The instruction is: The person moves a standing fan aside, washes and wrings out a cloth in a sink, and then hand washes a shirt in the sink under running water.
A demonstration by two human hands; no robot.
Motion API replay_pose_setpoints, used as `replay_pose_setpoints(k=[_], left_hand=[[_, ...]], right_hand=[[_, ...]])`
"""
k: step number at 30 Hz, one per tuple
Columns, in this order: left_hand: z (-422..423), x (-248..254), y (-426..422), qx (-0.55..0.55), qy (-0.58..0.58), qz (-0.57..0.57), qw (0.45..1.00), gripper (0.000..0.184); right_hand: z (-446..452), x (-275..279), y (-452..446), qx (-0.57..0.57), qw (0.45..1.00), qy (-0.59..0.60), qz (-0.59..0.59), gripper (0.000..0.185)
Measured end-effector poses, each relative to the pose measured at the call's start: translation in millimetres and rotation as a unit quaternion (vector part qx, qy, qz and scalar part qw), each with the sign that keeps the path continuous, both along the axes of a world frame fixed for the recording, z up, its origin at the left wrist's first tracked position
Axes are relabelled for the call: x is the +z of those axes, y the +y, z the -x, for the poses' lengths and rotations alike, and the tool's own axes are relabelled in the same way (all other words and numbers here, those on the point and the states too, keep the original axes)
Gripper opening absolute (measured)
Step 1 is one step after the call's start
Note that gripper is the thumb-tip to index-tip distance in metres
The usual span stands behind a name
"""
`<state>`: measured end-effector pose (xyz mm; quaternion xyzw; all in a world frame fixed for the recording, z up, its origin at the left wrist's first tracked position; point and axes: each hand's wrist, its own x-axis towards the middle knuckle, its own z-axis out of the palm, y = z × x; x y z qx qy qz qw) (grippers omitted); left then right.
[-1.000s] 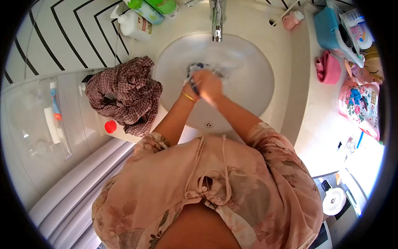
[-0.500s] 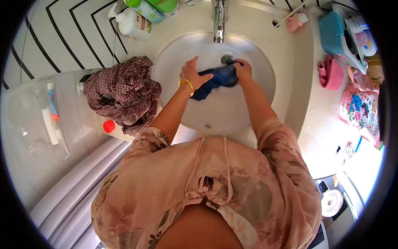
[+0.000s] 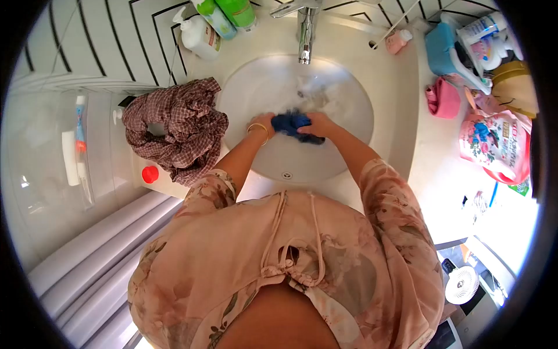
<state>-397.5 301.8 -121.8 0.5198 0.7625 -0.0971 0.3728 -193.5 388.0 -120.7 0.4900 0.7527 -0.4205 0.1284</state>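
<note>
In the white sink basin (image 3: 325, 163) a wet, dark blue cloth (image 3: 292, 124) is bunched up between my two hands. My left hand (image 3: 265, 123), with a gold bangle at the wrist, is closed on the cloth's left end; its fingertips are hidden. From the other side my right hand (image 3: 321, 124) grips the cloth, thumb on top, and a dark end hangs below it. The chrome faucet (image 3: 305, 43) stands above the basin's back, and whitish water swirls behind the cloth. I cannot tell whether the cloth is a garment.
A brown checked garment (image 3: 174, 131) lies heaped on the left counter, by a red cap (image 3: 150, 174). A white pump bottle (image 3: 199, 36) and green bottles (image 3: 235, 13) line the back left. At right are a blue basket (image 3: 447, 55), a pink cloth (image 3: 443, 98) and a pink detergent bag (image 3: 494, 142).
The cloth was stretched out with my left hand spread over it. Now both hands have come nearer to me and closer together, with the cloth bunched between them.
</note>
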Motion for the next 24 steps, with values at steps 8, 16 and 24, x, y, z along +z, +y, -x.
replay_pose_setpoints(k=[8,16,24], left_hand=[[-1,6,-6,-0.092,0.019,0.129,0.987,0.025],[-20,122,-22,0.04,-0.192,-0.258,0.946,0.025],[-37,43,-35,-0.146,0.025,-0.057,0.987,0.046]], right_hand=[[-31,35,-42,-0.034,0.995,-0.038,-0.081,0.038],[-71,81,-83,-0.257,0.916,0.085,-0.295,0.034],[-86,116,-121,-0.11,0.973,0.168,-0.119,0.037]])
